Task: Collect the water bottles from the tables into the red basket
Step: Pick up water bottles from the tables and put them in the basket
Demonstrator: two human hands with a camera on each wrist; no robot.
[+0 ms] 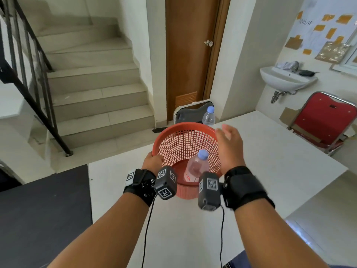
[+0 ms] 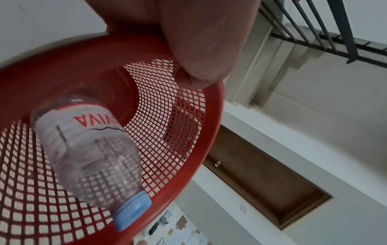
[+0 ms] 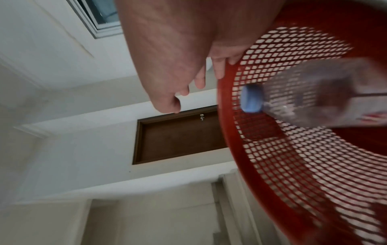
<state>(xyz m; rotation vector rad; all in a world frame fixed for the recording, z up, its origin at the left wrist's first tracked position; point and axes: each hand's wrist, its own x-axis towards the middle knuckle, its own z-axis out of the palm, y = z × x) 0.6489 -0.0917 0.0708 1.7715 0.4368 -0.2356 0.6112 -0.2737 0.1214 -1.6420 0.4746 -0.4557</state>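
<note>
A red mesh basket [image 1: 179,132] stands on the white table [image 1: 270,151]. My left hand [image 1: 152,161] grips its near left rim [image 2: 188,149]. Inside it leans a clear water bottle [image 1: 197,165] with a blue cap [image 2: 134,210] and a white label. The same bottle [image 3: 314,102] appears blurred in the right wrist view. My right hand [image 1: 228,144] hovers open beside the basket's right rim, fingers [image 3: 199,79] relaxed and holding nothing. A second water bottle [image 1: 209,116] with a blue cap stands on the table just behind the basket.
A black table [image 1: 42,209] adjoins on the left. A dark chair [image 1: 191,111] sits behind the basket before a brown door [image 1: 191,55]. Stairs [image 1: 92,89] with a black railing rise at left. A red chair [image 1: 320,120] and a wall sink [image 1: 286,78] stand at right.
</note>
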